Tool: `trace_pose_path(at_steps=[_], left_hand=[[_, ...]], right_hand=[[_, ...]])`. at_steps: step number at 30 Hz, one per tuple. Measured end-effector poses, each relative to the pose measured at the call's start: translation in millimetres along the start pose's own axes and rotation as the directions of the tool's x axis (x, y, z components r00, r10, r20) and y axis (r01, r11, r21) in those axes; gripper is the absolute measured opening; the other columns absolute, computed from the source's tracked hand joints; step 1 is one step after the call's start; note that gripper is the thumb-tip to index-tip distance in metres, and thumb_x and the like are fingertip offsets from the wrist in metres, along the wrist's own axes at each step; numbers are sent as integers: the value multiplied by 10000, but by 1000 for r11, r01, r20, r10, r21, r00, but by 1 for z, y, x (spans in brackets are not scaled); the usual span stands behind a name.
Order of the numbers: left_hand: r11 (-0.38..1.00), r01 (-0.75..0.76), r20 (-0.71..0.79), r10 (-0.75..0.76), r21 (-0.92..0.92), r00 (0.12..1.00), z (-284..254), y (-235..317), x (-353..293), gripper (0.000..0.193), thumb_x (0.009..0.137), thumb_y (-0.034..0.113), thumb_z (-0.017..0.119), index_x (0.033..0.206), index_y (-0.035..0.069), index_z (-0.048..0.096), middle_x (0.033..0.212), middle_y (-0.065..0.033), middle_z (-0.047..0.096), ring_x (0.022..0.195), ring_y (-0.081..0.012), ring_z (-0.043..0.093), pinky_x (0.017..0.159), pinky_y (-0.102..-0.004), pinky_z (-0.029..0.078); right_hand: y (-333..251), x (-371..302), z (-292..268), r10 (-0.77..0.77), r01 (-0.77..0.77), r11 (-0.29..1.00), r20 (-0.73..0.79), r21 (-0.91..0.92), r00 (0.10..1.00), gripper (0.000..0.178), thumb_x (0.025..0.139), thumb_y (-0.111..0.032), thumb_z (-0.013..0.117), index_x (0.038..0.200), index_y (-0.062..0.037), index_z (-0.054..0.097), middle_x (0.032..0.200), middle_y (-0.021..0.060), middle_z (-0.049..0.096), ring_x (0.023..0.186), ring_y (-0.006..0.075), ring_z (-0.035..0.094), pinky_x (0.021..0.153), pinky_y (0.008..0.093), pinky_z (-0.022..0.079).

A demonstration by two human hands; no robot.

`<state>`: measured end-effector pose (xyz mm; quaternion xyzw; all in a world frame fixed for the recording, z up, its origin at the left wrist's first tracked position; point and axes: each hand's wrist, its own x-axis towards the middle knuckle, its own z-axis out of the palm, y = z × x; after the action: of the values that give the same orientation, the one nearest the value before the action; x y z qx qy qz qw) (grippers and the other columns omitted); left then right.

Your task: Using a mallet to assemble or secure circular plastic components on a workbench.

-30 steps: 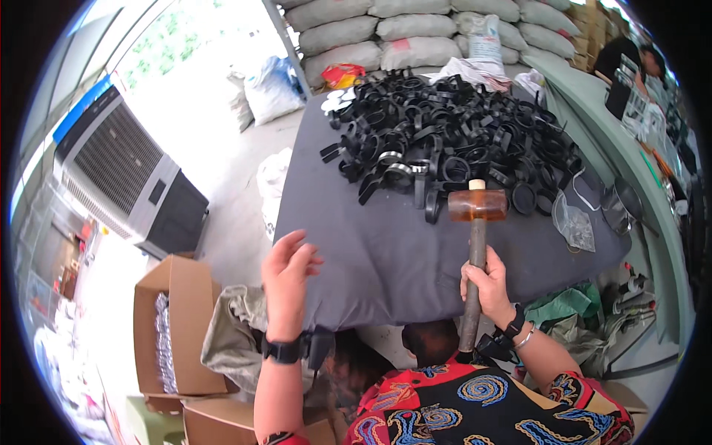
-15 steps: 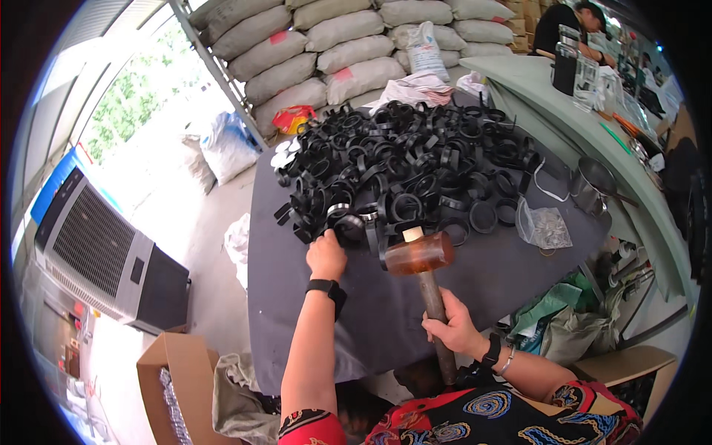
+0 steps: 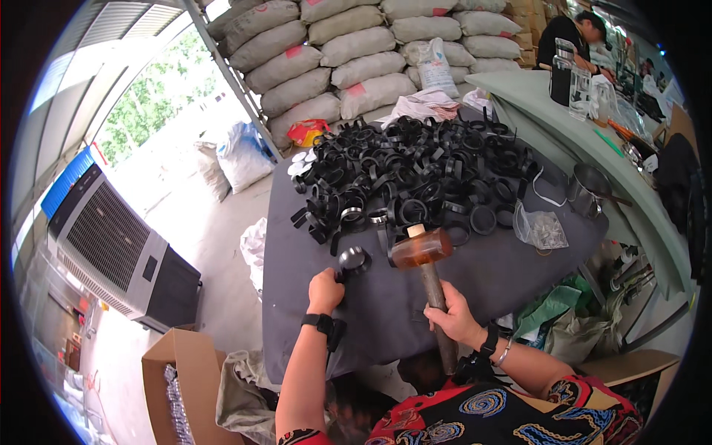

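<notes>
My left hand (image 3: 325,291) is closed on the short arm of a black ring-shaped part (image 3: 354,259), whose round end points away from me over the table. My right hand (image 3: 455,314) grips a mallet (image 3: 423,249) by its dark handle; the amber-brown head is up, just above the tabletop's near half. Beyond both hands lies a heap of similar black ring parts (image 3: 437,163), many with short arms sticking out. Two at its near edge show a shiny metal band (image 3: 351,214).
The dark cloth-covered table (image 3: 297,297) carries a clear bag of small parts (image 3: 545,230) and white discs (image 3: 302,162). A metal pot (image 3: 588,189) stands at right, beside a green-grey bench (image 3: 534,85). An air cooler (image 3: 122,248) and an open carton (image 3: 182,386) are left. A person (image 3: 567,41) works far right.
My left hand has drawn the black ring part out of the heap's near edge, toward me. The mallet stays raised in my right hand. The view has shifted slightly.
</notes>
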<state>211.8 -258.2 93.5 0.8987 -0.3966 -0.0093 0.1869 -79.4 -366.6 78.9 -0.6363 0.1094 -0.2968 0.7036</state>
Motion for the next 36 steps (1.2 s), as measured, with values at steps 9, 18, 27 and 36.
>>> trace_pose_path(at_steps=[9,18,27,36], left_hand=[[994,107,-338,-94,19,936,-49,-7,-121,310,772,60,568,1073,32,500,850,-214,641,774,-426,617,682,-499,481],[977,-78,-455,-22,-200,890,-6,3,-233,343,823,38,633,1131,-30,499,831,-146,604,668,-285,609,603,-364,487],[-3,3,4,-543,-1000,840,40,-3,-258,114,835,3,681,882,21,579,781,-4,626,703,-64,550,685,-205,444],[61,76,41,-447,-995,894,39,-3,-262,171,891,143,641,769,25,628,715,-44,648,688,-110,575,709,-257,447]], right_hand=[[-12,-4,2,36,-36,999,-4,-14,999,517,853,-37,577,1328,6,377,820,47,550,594,103,562,540,253,484],[-27,3,16,84,-66,986,122,-151,989,544,850,-17,554,1364,8,379,777,31,543,551,91,547,511,244,483],[-59,13,72,197,156,845,569,-512,799,709,849,-110,601,1470,-41,264,828,130,617,648,146,589,636,292,472],[-72,22,99,248,197,807,622,-557,743,712,857,-92,595,1481,-88,253,982,253,624,738,291,648,711,320,492]])
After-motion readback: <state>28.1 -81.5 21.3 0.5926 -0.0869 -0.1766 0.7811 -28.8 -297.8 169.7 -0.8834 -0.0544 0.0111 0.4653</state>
